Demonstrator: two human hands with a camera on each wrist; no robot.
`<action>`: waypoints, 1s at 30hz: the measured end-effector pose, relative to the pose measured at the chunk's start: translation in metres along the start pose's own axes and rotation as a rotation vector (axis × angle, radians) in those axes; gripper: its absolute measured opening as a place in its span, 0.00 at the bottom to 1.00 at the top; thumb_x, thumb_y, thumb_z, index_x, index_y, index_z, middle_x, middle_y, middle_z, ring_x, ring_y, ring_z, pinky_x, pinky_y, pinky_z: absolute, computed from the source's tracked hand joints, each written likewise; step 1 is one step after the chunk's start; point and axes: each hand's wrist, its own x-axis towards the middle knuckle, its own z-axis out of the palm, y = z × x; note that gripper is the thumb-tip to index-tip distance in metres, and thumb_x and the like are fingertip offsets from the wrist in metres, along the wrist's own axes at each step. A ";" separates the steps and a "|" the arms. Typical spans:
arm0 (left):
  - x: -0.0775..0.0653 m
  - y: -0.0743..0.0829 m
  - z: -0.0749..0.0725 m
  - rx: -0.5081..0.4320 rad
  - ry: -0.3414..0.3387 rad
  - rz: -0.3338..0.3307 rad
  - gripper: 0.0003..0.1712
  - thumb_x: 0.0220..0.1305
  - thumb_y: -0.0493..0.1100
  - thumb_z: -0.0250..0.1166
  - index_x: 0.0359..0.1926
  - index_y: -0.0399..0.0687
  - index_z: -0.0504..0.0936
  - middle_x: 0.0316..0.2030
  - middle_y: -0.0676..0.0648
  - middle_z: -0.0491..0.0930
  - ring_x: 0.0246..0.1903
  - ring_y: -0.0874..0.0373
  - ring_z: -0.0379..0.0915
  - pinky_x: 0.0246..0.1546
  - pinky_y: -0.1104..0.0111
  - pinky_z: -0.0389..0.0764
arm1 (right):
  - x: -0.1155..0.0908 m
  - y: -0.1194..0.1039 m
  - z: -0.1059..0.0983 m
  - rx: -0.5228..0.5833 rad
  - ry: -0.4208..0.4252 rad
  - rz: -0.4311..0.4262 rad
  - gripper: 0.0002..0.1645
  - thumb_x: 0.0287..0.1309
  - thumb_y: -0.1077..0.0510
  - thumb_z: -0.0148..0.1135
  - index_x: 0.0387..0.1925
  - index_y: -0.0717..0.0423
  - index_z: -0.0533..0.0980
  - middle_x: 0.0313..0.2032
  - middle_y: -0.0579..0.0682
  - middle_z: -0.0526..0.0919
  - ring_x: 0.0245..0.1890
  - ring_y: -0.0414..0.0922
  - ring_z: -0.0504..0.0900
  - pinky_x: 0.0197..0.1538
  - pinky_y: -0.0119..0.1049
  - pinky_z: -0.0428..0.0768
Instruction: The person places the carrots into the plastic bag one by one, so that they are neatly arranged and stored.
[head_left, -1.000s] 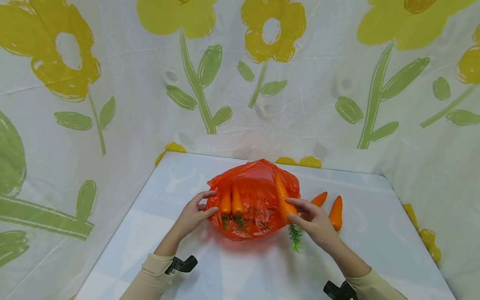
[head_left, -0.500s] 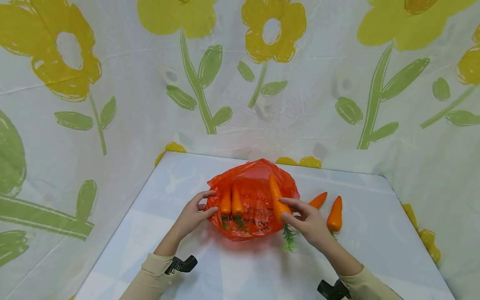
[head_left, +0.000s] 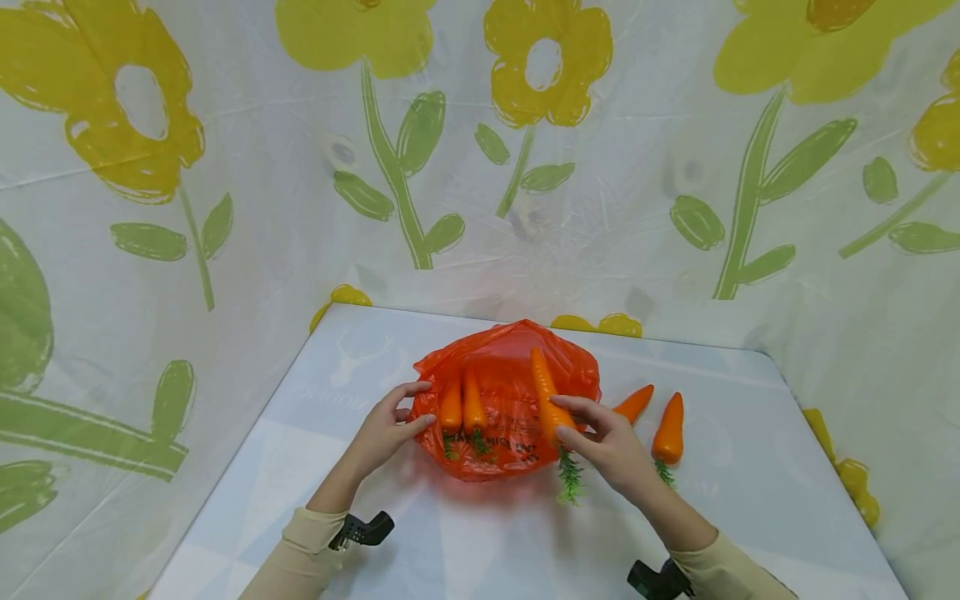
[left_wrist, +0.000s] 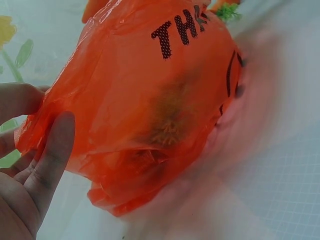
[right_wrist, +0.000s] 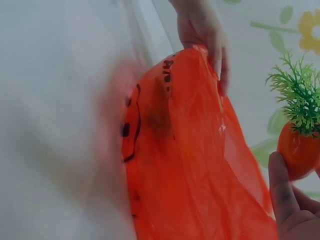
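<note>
A red translucent plastic bag (head_left: 517, 337) with black print lies on the table, its mouth spread towards me. My left hand (head_left: 386, 427) pinches the bag's left edge, thumb on the near side in the left wrist view. Two orange carrots (head_left: 474, 403) with green tops lie side by side in the bag's left part. In my right hand (head_left: 617, 446), thumb and fingers grip another carrot (head_left: 550, 404) near its thick end. It overlaps the right part of the mouth, tip pointing away and green leaves (right_wrist: 300, 97) hanging towards me.
Right of the bag, two more carrots lie on the pale patterned table (head_left: 750, 433): one carrot (head_left: 637, 402) partly behind my right hand, the other carrot (head_left: 669, 429) further right. A flower-printed curtain (head_left: 622, 208) hangs close behind the table.
My right hand has moved left with its carrot, from the bag's right edge further across the mouth. More of the rightmost loose carrot shows now. My left hand stays in place.
</note>
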 end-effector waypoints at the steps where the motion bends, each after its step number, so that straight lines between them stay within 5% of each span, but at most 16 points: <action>1: 0.000 0.000 0.000 0.002 0.001 0.001 0.33 0.67 0.45 0.71 0.70 0.49 0.71 0.67 0.40 0.68 0.45 0.49 0.82 0.41 0.65 0.87 | 0.000 0.000 0.001 0.004 -0.001 0.000 0.24 0.68 0.56 0.66 0.64 0.52 0.77 0.58 0.57 0.79 0.55 0.56 0.77 0.50 0.32 0.84; 30: 0.001 0.000 0.001 0.004 -0.005 0.017 0.32 0.67 0.45 0.70 0.70 0.49 0.71 0.68 0.39 0.68 0.45 0.49 0.83 0.42 0.65 0.87 | 0.017 0.002 0.026 -0.032 -0.014 -0.011 0.24 0.67 0.52 0.67 0.63 0.45 0.78 0.55 0.51 0.82 0.52 0.53 0.80 0.51 0.33 0.83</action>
